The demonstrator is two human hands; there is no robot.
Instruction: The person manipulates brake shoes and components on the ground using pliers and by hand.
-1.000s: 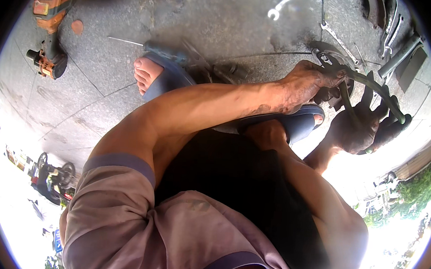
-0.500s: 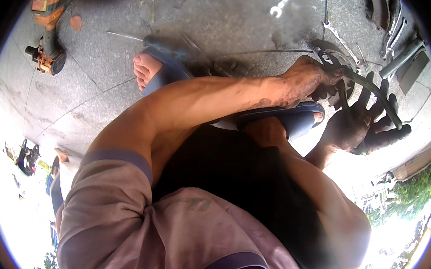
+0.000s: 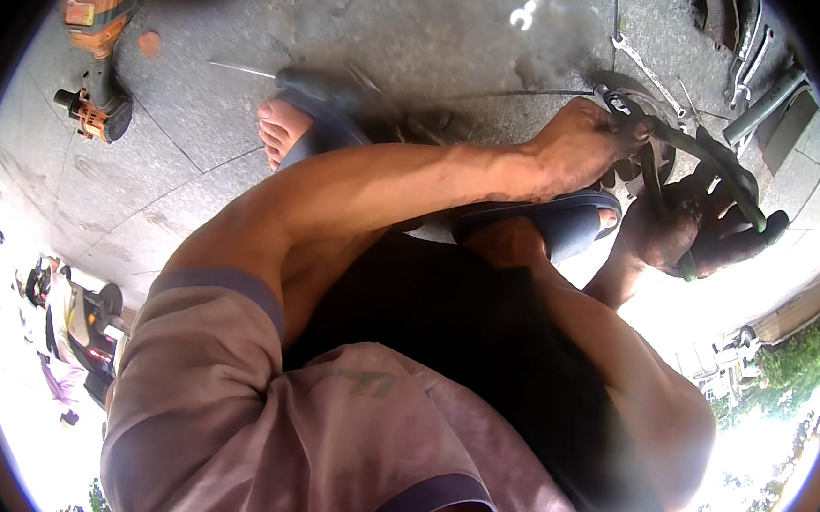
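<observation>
My left hand (image 3: pixel 581 144) reaches across to the right, its fingers closed round the near end of a dark tool (image 3: pixel 716 164). Two long curved handles with greenish tips spread from that tool, much like pliers; its jaw end is hidden by my fingers. Blackened and farther right, my right hand (image 3: pixel 670 225) has its thumb and partly curled fingers about these handles, one finger stretching past a tip. Just beyond my left hand, a dark round metal part (image 3: pixel 668 108) lies on the paving, partly covered.
Wrenches (image 3: pixel 651 74) (image 3: pixel 521 17) lie on the grey paving (image 3: pixel 185 101). At the far right are a grey tube (image 3: pixel 766 109) and more tools. An orange-black power tool (image 3: pixel 103 50) stands at far left. A screwdriver (image 3: pixel 243 67) lies by my sandalled foot (image 3: pixel 284 128).
The fingers of my right hand, spread and upright before, have bent down towards the handles. My left hand keeps its hold. The view has shifted slightly, and a scooter shows at the left.
</observation>
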